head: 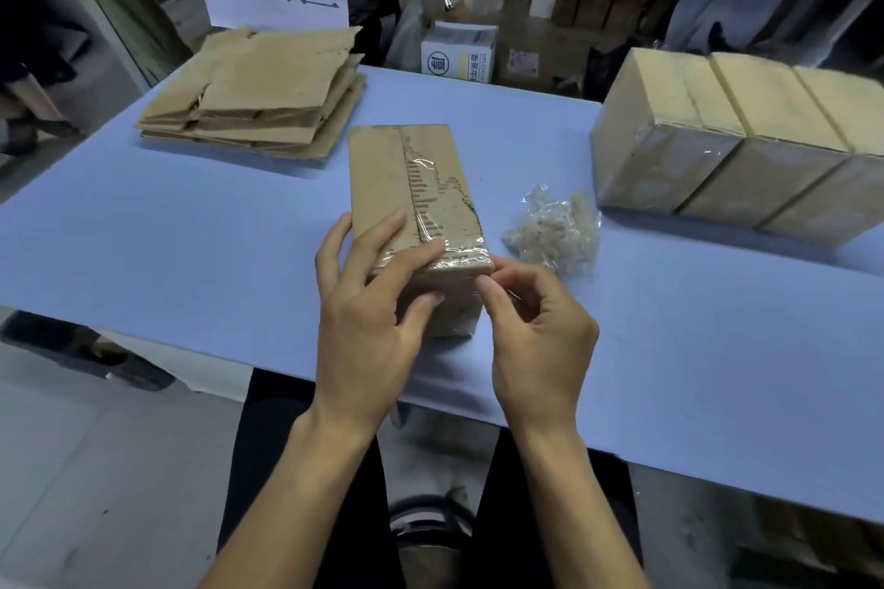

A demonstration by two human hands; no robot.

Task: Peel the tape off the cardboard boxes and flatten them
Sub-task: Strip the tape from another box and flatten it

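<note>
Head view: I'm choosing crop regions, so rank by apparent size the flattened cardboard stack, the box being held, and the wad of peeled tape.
1. flattened cardboard stack
2. held box, though it sits nearer the camera, so the first two are not surely ordered
3. wad of peeled tape, clearly smallest

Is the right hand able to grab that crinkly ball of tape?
Probably yes. The ball of tape lies just beyond the right hand on bare table; nothing stands between, though the hand is busy pinching the box's tape.

Even, soft indoor light falls from above on the counter [191, 215], casting only faint shadows. The upper right of the frame is dim and murky. Wide-angle distortion bends the edges. Clear tape [430, 187] shows small glints. Detail is slightly soft throughout.
</note>
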